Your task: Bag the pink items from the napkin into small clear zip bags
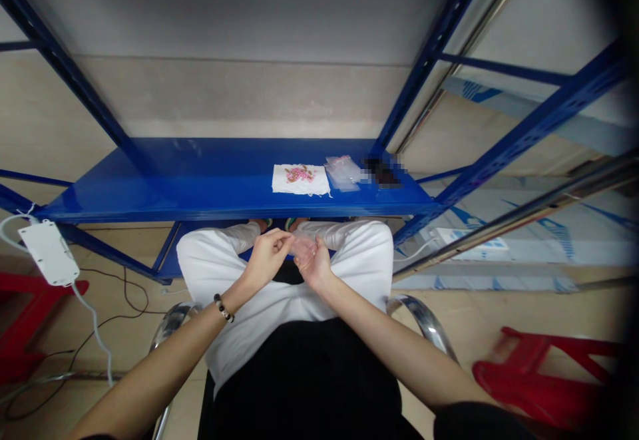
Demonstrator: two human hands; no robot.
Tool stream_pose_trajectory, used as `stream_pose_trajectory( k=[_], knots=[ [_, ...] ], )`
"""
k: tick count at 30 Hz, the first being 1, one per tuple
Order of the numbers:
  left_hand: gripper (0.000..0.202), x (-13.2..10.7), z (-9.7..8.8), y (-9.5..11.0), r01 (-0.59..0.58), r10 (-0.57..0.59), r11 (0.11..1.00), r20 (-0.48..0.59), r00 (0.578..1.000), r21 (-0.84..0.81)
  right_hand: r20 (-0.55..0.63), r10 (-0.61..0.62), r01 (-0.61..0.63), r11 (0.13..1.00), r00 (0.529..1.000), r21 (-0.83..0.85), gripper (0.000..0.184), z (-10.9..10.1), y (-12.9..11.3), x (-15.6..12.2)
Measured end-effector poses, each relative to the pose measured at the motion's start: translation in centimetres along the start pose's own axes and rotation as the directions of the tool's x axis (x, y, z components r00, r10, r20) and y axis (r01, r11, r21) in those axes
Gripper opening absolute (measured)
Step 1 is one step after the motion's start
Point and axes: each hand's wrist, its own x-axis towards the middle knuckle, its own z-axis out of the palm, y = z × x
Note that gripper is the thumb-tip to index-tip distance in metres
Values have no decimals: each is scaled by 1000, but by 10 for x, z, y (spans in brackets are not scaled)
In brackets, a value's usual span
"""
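Over my lap, a small clear plastic bag [303, 244] with a pinkish tint lies across the palm of my right hand [317, 268]. That hand is turned up, its fingers curled about the bag and the thumb up at its far edge. My left hand [268, 252], with a beaded bracelet at the wrist, pinches the bag's left edge between thumb and fingers. What the bag contains, if anything, is too small to make out. On the blue shelf [200, 177] ahead lies a white cloth [301, 180] with pink flower embroidery and frayed edges. Beside it are several clear zip bags [343, 172].
A dark, pixelated object [384, 172] lies at the shelf's right end. Blue metal posts rise on both sides. A white power box [48, 252] with cables hangs at the left. Red stools [544, 373] stand on either side of my chrome-armed chair [424, 320].
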Motion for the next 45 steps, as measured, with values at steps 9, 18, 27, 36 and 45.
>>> stream_pose_trajectory(
  k=[9,18,27,36,45],
  knots=[
    [31,-4,-4,17,-68,68,998,21,997,3,-97,-54,60,996,994,62,48,14,3,3],
    [29,-3,-8,19,-163,163,987,19,986,7,-147,-175,201,961,974,190,39,26,7,7],
    [29,-3,-8,13,-158,156,981,24,987,111,-203,-153,196,958,967,210,32,19,38,-5],
    [33,-3,-11,17,-174,165,969,65,984,178,-172,-209,230,967,963,114,27,17,44,-2],
    [31,1,-12,16,-129,127,982,20,992,138,-270,-117,182,955,956,233,25,25,41,-6]
  ],
)
